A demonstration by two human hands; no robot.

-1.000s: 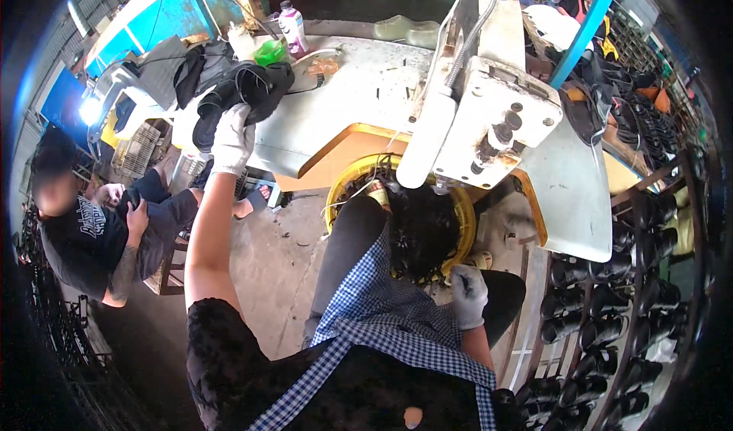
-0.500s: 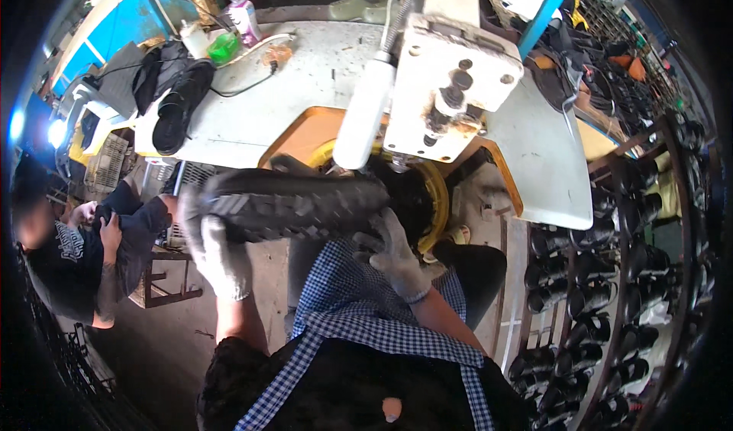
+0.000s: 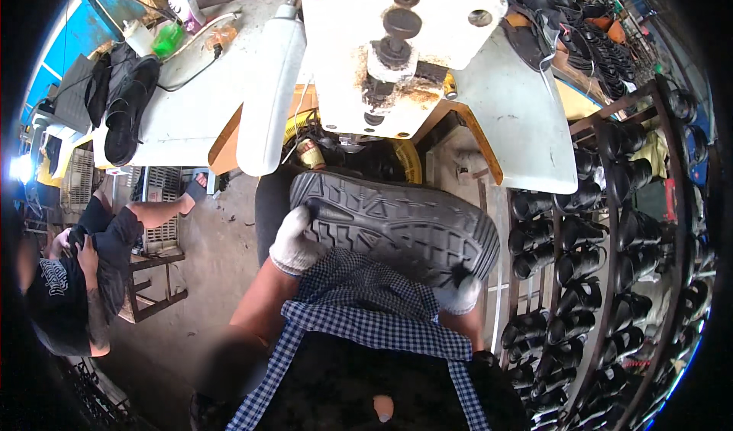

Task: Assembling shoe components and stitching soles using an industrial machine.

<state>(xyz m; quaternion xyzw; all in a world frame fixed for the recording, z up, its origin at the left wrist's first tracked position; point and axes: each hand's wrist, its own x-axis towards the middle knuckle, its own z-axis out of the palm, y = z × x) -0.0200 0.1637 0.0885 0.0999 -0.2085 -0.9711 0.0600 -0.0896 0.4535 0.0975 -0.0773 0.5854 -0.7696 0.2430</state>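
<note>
Between my two gloved hands is a black shoe [image 3: 397, 221], held over my lap with its patterned sole turned up. My left hand [image 3: 296, 244], in a whitish glove, grips the shoe's left end with the thumb against the sole. At the lower right end, my right hand [image 3: 460, 293] is closed round the edge, with a dark fingertip pressed on the sole. The fingers under the shoe are hidden. Just beyond it stands a white sewing machine head [image 3: 401, 57], stained with rust and oil.
A white worktable [image 3: 198, 110] surrounds the machine, bearing a black shoe [image 3: 130, 110], bottles and a cable. Left of me a person [image 3: 69, 278] sits with hands together. Racks of black shoes [image 3: 580, 263] stand on the right. A yellow-rimmed opening [image 3: 408, 160] lies below the machine.
The shoe has moved right and closer to my lap, and its sole has turned up into view. Both hands moved right with it. The view has shifted, so the machine looms larger.
</note>
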